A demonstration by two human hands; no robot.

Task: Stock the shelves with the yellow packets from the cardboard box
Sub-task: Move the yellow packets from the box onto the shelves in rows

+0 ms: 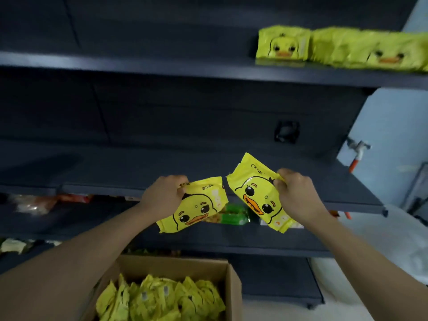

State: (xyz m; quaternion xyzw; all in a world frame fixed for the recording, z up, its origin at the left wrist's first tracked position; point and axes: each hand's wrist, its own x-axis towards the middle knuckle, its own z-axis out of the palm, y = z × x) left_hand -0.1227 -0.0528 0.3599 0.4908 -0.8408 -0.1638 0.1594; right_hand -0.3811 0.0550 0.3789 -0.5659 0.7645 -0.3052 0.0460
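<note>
You stood before the shelves (208,75), dark and mostly bare. Up and to the right of both grips, a row of packets (342,48) already stood on the upper shelf, so a small share of the stocking looked done. The middle shelf (115,167), just behind your hands, carried none.

Below your grips, between your forearms, the box (234,288) sat open and was well filled with yellow packets, so I judge most of the job was left.

Your left hand (162,195) pinched the top edge of one packet (196,205), which hung tilted below the grip. Your right hand (296,193) had its fingers curled on the edge of a second packet (257,195), slanted to the left of that grip. The two packets were near each other, not touching, and both were in the air in front of the middle shelf's edge, not yet set down.
</note>
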